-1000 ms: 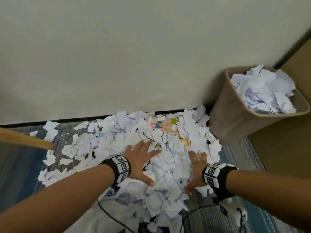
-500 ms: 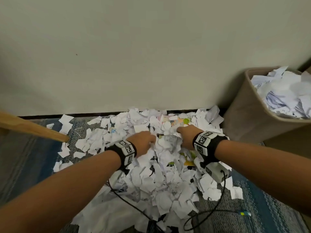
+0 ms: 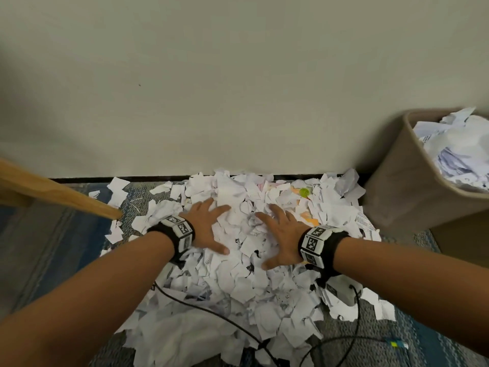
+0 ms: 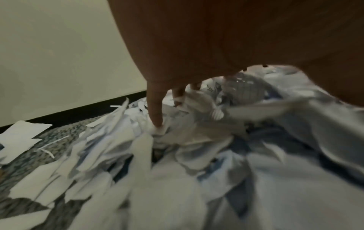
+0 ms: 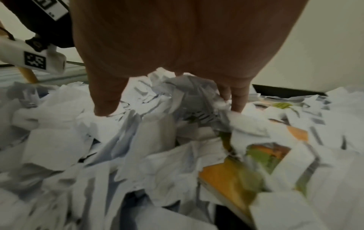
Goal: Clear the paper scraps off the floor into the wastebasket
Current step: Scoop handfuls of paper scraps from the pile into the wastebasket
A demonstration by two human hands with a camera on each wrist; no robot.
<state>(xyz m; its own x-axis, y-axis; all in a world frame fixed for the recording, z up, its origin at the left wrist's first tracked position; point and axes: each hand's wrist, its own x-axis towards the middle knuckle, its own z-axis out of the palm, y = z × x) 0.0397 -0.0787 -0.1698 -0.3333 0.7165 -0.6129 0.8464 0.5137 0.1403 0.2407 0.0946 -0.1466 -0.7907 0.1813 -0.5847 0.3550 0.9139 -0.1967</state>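
A big heap of torn white paper scraps (image 3: 246, 282) covers the carpet below the wall. My left hand (image 3: 209, 226) lies spread and flat on the heap's far left part, fingers straight. My right hand (image 3: 280, 234) lies spread beside it, palm down on the scraps. In the left wrist view the fingers (image 4: 155, 109) press into the paper scraps (image 4: 177, 155). In the right wrist view the fingers (image 5: 238, 99) dig among crumpled paper scraps (image 5: 157, 140). A tan wastebasket (image 3: 402, 186), heaped with paper, stands at the right by the wall.
A wooden furniture leg (image 3: 53, 194) slants in from the left. Black cables (image 3: 211, 311) run over the near scraps and carpet. A coloured orange and green sheet (image 5: 246, 171) lies among the scraps. A brown board (image 3: 465, 234) stands at the right, by the wastebasket.
Half a second ago both hands were curled into the scraps near the wall. Now both are spread flat on the heap, a little nearer to me.
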